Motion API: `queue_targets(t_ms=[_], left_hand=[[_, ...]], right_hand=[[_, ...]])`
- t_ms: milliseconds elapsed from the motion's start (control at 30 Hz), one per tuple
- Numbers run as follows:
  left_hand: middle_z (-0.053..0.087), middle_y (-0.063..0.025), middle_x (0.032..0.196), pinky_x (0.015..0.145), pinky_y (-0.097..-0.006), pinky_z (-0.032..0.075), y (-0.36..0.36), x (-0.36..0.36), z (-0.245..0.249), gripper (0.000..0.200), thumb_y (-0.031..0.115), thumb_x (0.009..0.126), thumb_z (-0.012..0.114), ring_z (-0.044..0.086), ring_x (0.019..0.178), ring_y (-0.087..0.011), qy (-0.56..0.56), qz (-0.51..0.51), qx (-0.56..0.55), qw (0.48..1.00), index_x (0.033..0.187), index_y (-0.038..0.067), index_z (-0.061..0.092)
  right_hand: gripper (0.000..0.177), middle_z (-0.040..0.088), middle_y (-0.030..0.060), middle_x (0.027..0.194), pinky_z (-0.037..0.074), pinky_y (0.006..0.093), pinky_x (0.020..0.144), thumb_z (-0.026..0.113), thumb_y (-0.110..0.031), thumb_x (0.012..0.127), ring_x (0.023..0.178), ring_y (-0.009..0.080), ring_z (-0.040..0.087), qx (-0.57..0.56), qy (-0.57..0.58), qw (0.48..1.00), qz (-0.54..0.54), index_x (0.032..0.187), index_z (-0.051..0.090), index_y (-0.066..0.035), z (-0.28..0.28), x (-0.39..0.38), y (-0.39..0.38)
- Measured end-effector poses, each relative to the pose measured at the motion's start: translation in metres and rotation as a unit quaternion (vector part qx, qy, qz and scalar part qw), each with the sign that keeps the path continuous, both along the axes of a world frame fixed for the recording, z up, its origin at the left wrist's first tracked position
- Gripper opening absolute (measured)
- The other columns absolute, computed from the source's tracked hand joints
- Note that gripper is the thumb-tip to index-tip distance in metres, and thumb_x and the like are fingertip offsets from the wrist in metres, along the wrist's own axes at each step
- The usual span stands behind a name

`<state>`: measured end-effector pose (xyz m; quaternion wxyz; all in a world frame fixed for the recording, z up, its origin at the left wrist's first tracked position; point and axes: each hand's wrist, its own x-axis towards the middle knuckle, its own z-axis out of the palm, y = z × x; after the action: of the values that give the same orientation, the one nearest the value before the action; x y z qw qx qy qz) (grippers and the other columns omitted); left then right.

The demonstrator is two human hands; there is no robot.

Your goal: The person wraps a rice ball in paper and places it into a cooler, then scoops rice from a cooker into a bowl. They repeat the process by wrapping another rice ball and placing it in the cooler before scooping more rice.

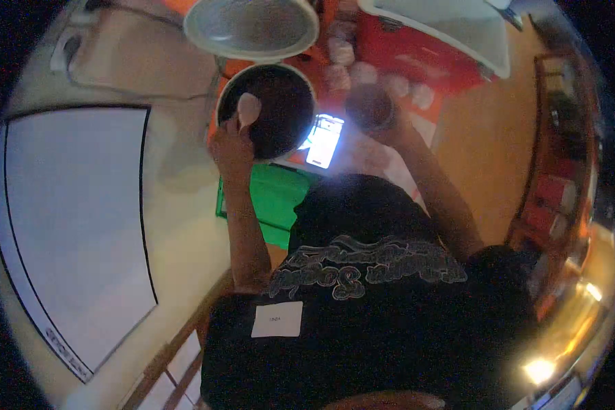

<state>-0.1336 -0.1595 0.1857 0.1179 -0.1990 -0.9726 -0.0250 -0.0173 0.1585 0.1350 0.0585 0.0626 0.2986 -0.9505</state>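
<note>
My left hand (232, 152) is closed on the handle of a pale spoon (249, 108), whose bowl is over a round, dark-filled container (281, 115) with a light rim. My right hand (391, 130) is wrapped round a dark cup (370, 107), held to the right of the container. Between the two hands lies a phone (324, 142) with a bright screen. Behind the cup, several pale round pieces (363, 73) sit on the red and orange surface. What fills the container is too dark to make out.
A round pale lid (252, 27) stands behind the container. At the back right is a white tub (444, 27) beside a red surface (417, 58). A green crate (273, 198) sits below the container. A white board (75, 225) is on the left.
</note>
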Motion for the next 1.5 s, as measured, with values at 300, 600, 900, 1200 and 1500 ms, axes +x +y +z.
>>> queue_targets(t_ms=[300,600,900,1200,1500], left_hand=[[0.064,-0.0163,0.109,0.087,-0.0400,0.050,0.137,0.096,-0.137,0.037,0.024,0.082,0.065,0.064,0.099,-0.0311,-0.277,-0.411,0.202,0.845,0.116,0.007,0.060],[0.060,-0.0198,0.118,0.094,-0.0455,0.045,0.173,0.124,-0.216,0.052,0.022,0.077,0.064,0.059,0.108,-0.0362,-0.324,-0.400,0.190,0.836,0.124,0.002,0.052],[0.048,-0.0198,0.131,0.107,-0.0475,0.033,0.152,0.122,-0.252,0.059,0.020,0.082,0.061,0.044,0.125,-0.0355,-0.208,-0.493,0.126,0.835,0.135,0.003,0.042],[0.059,-0.0164,0.121,0.097,-0.0463,0.044,0.162,0.126,-0.210,0.066,0.036,0.075,0.072,0.058,0.112,-0.0325,-0.331,-0.368,0.149,0.856,0.129,0.007,0.049],[0.050,-0.0206,0.132,0.104,-0.0502,0.034,0.178,0.123,-0.159,0.071,0.028,0.074,0.073,0.046,0.124,-0.0388,-0.470,-0.406,0.223,0.752,0.134,0.006,0.043]], right_hand=[[0.053,0.057,0.0153,0.126,0.044,0.0486,0.100,0.045,-0.047,0.094,0.113,0.0314,0.057,-0.257,-0.175,0.912,-0.268,0.127,0.052,-0.006,-0.087,0.145,0.042],[0.059,0.050,0.0182,0.131,0.040,0.0473,0.102,0.075,-0.029,0.075,0.121,0.0378,0.047,0.802,-0.072,0.585,-0.097,0.128,0.052,-0.017,-0.161,0.141,-0.003],[0.067,0.045,0.0209,0.132,0.040,0.0478,0.102,0.079,-0.028,0.066,0.122,0.0415,0.044,0.828,-0.051,0.551,-0.086,0.128,0.053,-0.025,-0.152,0.143,-0.002],[0.075,0.046,0.0193,0.132,0.038,0.0459,0.104,0.082,-0.027,0.065,0.122,0.0397,0.044,0.802,-0.060,0.589,-0.075,0.132,0.049,-0.022,-0.140,0.143,0.005],[0.082,0.050,0.0205,0.128,0.038,0.0484,0.102,0.082,-0.032,0.061,0.122,0.0387,0.046,0.812,-0.087,0.560,-0.140,0.128,0.045,-0.001,-0.148,0.173,0.011]])
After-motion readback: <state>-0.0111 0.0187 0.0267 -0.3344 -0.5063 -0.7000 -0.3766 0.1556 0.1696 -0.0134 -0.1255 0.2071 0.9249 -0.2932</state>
